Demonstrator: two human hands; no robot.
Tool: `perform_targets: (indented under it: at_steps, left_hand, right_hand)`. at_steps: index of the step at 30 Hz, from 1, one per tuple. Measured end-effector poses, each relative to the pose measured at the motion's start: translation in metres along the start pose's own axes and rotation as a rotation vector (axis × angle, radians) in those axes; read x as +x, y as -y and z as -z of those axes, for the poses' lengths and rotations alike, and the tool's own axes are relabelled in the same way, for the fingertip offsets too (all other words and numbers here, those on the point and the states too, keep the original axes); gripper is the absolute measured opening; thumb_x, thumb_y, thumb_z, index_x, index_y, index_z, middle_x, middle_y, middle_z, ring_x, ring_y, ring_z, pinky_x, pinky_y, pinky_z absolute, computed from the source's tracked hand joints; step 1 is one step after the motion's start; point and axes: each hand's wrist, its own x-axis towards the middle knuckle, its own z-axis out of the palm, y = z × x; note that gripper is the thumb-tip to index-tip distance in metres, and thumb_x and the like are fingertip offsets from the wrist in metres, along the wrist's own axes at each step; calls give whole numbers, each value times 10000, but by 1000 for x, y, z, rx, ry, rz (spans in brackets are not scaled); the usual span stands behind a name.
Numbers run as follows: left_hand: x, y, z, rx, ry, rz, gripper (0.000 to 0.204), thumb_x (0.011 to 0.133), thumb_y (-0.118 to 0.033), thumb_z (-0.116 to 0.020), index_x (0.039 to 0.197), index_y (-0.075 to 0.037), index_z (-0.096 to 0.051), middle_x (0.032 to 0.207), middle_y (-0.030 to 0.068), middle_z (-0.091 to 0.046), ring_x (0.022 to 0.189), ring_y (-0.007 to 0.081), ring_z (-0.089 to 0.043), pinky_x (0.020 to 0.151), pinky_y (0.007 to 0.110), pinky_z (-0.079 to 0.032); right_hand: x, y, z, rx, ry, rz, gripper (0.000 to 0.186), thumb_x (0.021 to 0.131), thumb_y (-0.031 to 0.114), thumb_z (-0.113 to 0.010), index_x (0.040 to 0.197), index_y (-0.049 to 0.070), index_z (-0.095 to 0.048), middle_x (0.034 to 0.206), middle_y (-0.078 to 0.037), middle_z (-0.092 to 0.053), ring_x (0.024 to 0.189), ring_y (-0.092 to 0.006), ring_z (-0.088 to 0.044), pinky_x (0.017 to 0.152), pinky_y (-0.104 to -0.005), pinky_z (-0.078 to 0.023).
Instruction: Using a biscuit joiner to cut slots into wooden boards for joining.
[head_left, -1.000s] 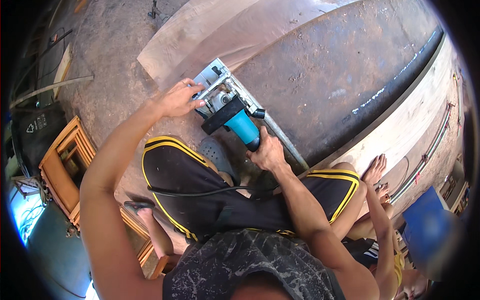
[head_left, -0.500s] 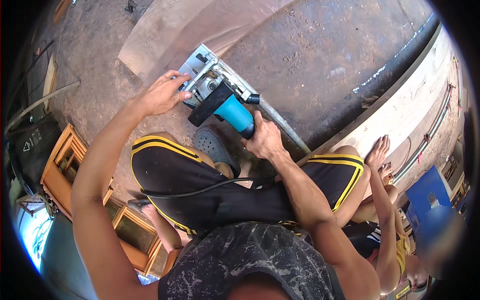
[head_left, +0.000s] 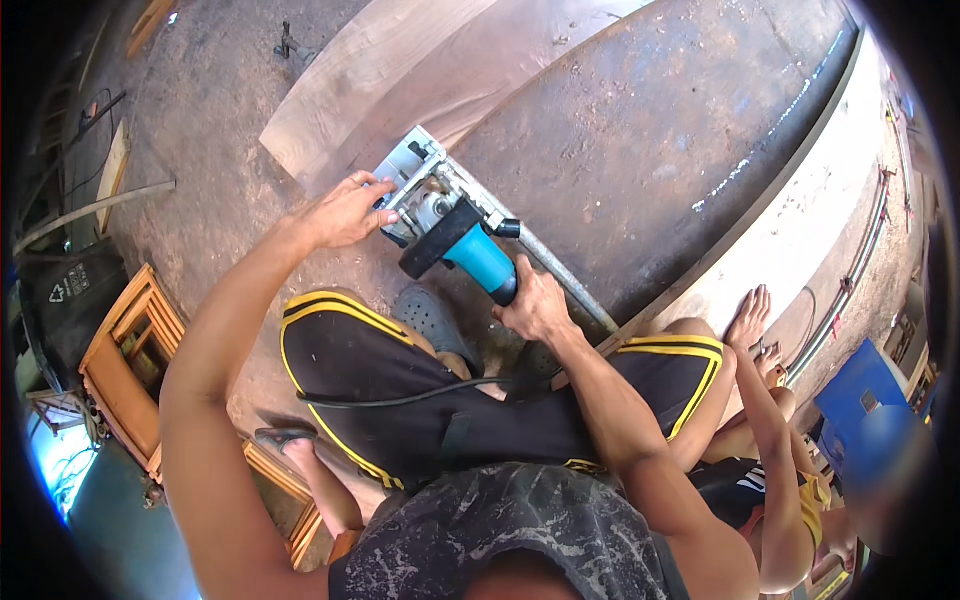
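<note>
My right hand (head_left: 538, 300) is wrapped around the rear of the teal body of a plate joiner (head_left: 482, 262), which has a black ring-shaped grip and a silver metal fence. At the far-left side, the fingers of my left hand (head_left: 352, 212) curl against that fence, thumb and fingertips on its edge. A grey metal pipe (head_left: 575, 288) slants beneath the tool toward my right knee. The black power cord (head_left: 400, 400) lies across my shorts. The fingers of my left hand partly hide the fence.
A wide wooden board (head_left: 340, 100) lies on the floor ahead. Another long board (head_left: 790, 225) stands on edge at right, with a co-worker's hand (head_left: 750, 315) on it. Orange wooden frames (head_left: 130, 355) are at left, a blue panel (head_left: 865, 395) at far right.
The whole view has shifted, so the scene sits lower and a little to the right. Both hands keep their hold on the plate joiner, which has hardly moved.
</note>
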Motion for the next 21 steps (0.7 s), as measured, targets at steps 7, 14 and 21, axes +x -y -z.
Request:
perform_targets:
  at_steps: [7,14,21]
  left_hand:
    - [11,6,-21,120,-192,-70,437,1042,-293,-572,1368,-3,-574,1324,295,-604,1309,444,-522,1086,499,-456]
    - [1,-36,13,40,-236,-147,319,1008,-177,-581,1251,22,-632,1201,312,-658,1194,479,-583,1013,522,-489]
    - [-66,-128,126,68,-341,-163,430,992,-168,-622,1339,86,-594,1253,299,-662,1232,452,-586,1022,490,-496]
  right_hand:
    - [-10,-4,8,-33,-20,-43,646,747,282,-846,1227,25,-498,1057,-288,-717,1041,-475,-692,910,-535,-553]
    - [-40,-2,15,-26,-157,35,673,732,280,-818,1274,29,-508,968,-285,-724,972,-479,-702,873,-541,-557]
    - [-126,52,105,-49,-370,125,670,737,261,-794,1305,49,-505,1061,-242,-707,982,-455,-697,843,-541,-561]
